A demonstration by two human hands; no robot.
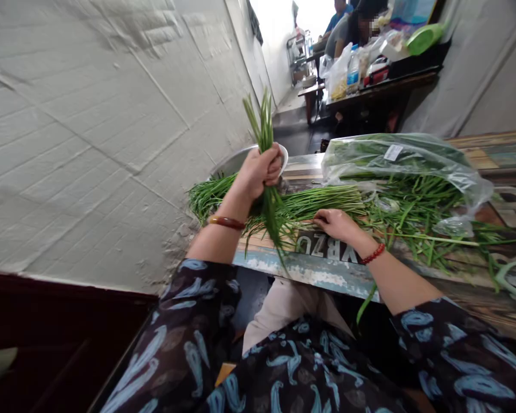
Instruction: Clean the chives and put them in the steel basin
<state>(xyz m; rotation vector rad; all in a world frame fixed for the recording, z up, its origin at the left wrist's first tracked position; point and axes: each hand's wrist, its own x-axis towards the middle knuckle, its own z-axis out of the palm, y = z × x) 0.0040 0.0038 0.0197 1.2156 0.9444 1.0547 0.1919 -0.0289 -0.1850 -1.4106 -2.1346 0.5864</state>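
My left hand point(261, 171) is closed around an upright bundle of green stalks point(264, 123), whose pale ends point up and whose leafy ends hang over the table's front edge. My right hand point(334, 223) is low over the table, by the near side of a long pile of green stalks point(322, 199). Its fingers are pinched together, and whatever they hold is too small to name. Behind my left hand is a metal bowl point(234, 160), partly hidden by my hand and the greens.
A clear plastic bag point(395, 152) of greens lies at the back right, with loose leaves point(430, 201) before it. The wall point(112, 132) stands close on the left. Beyond, people sit near a dark table point(382, 86) holding bags and a bottle point(353, 70).
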